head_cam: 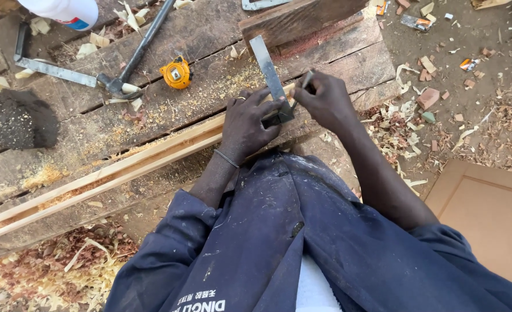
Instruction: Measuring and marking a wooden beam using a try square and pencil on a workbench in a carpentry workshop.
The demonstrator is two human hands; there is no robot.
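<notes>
1. Dark lump, far left on the workbench; dusted with sawdust, kind not determinable.
2. Flat metal blade, lying on the bench planks at upper left, beside scattered wood chips.
3. White plastic container, upper left edge, only partly in view.
4. Hammer, dark handle running diagonally up to the right, head resting on the bench near the blade's end.
5. Yellow tape measure, set on the bench just right of the hammer head, well apart from both hands.
6. Long pale wooden strip, laid across the bench from lower left up to the right, its right end under the hands; sawdust lay along it.
7. Left hand, fingers spread and pressed down, clamped on the dark stock of the try square and the strip beneath; a thin bracelet at the wrist.
8. Try square, metal blade pointing up and away across the strip, stock under the left hand's fingers.
9. Right hand, fingers pinched together on a pencil, its tip held close against the right edge of the square's blade, over the strip's end.
10. Brown panel, lower right, on ground littered with shavings.
</notes>
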